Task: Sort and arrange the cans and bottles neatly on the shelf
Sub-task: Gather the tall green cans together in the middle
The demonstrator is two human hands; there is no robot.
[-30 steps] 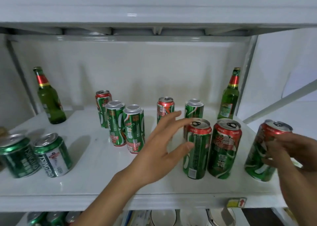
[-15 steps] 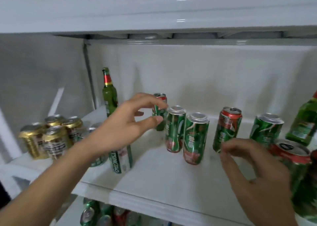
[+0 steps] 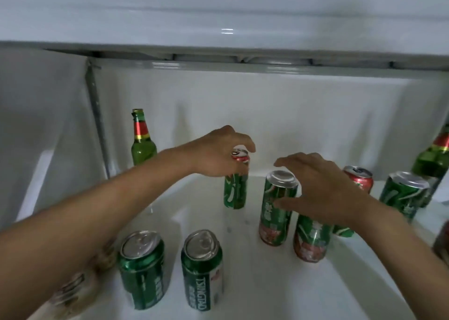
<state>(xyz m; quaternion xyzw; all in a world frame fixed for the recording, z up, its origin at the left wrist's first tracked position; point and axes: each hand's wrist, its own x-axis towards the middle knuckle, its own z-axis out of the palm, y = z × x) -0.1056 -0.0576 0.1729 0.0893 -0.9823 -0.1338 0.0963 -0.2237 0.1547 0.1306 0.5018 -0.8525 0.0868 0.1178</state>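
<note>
My left hand [image 3: 218,154] grips the top of a red-topped green can [image 3: 235,191] standing on the white shelf [image 3: 267,283]. My right hand [image 3: 318,191] hovers with spread fingers over a tall silver-topped green can [image 3: 277,210], its thumb touching the can's side. A second tall can [image 3: 311,239] stands right next to it, partly hidden under my right wrist. Two short dark green Tsingtao cans [image 3: 142,268] [image 3: 202,268] stand at the front left. A green bottle [image 3: 142,137] stands at the back left.
At the right stand a red-topped can [image 3: 359,177], a silver-topped green can [image 3: 403,193] and another green bottle [image 3: 435,157] at the frame edge. Blurred gold cans [image 3: 80,280] show under my left forearm. A shelf board [image 3: 218,50] hangs low overhead.
My left hand has reached further back and closed on the red-topped can. My right hand moved left and up over the tall cans. The camera view shifted closer.
</note>
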